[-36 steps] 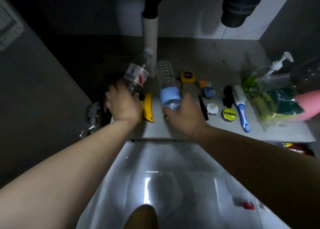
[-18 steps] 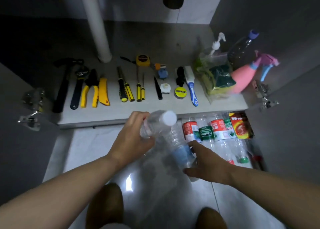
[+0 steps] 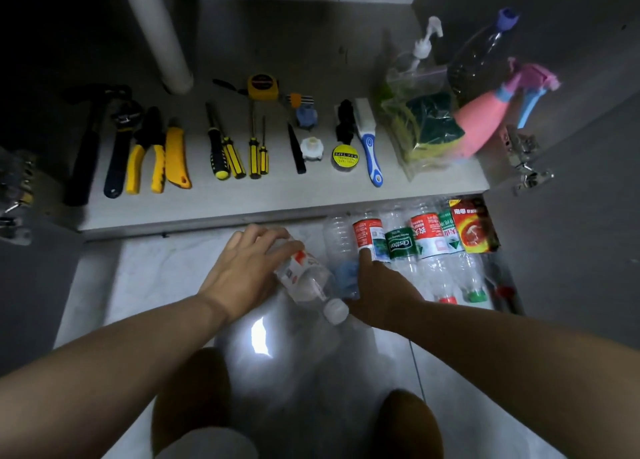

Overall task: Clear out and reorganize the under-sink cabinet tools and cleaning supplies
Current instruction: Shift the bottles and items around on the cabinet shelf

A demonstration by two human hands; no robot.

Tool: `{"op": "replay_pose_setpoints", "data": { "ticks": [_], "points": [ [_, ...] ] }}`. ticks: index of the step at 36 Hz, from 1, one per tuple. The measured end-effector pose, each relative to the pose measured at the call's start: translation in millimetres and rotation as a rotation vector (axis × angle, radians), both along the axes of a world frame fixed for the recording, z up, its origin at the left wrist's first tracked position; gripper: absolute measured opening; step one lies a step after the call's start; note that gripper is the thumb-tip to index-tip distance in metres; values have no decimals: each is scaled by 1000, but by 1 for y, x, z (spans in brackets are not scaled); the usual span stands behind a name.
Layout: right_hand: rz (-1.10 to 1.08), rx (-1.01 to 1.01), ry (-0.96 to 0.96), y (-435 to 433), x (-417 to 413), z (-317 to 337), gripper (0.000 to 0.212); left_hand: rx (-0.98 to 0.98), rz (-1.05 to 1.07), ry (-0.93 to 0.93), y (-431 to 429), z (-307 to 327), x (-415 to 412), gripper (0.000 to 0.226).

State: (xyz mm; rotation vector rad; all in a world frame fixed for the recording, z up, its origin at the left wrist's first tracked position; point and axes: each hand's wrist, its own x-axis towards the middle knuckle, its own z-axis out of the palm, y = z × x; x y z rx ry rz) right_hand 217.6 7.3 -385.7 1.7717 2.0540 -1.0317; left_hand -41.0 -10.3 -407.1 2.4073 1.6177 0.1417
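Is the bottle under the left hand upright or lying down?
Lying down: the bottle lies sideways under the left hand, white cap toward the person.

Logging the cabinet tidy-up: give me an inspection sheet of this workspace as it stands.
Surface: grey cabinet shelf, glossy tiled floor in front.
Job's things: hammer, pliers, screwdrivers, tape measure lined up on shelf; empty bottles lying in a row on floor.
Clutter: zip bag of sponges, pink spray bottle, red packet at right.
Hands: left hand grips white-capped bottle; right hand on blue-labelled bottle, grip hidden.
Cables: nothing seen.
Surroundings: white drain pipe, door hinge, dim light.
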Motion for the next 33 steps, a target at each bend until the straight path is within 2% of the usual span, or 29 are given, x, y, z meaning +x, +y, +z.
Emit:
{"op": "replay_pose_setpoints", "data": {
  "ticks": [4,12,15,19,24,28,33],
  "points": [
    [47,100,-111,-8,-8,-3,95,-7,-69,64,4,-1,1,75],
    [119,250,-287,-11,-8,-17,86,-118,-91,140,7,-9,8,83],
    [140,314,-244,-14,-7,-24,80,-152,-102,147,11,-16,12,88],
    [310,454,-188,-14,-4,-27,66,-181,-85,110,14,-22,17,97],
    [454,414,-165,-15,-2,-27,69,-197,-4,8,11,-27,23,105],
    [466,329,-207,-17,-1,-27,76,-226,88,-89,2,-31,28,86],
    [475,289,-238,-15,0,-23,79,-303,39,-162,-1,-31,35,67]
  ]
}}
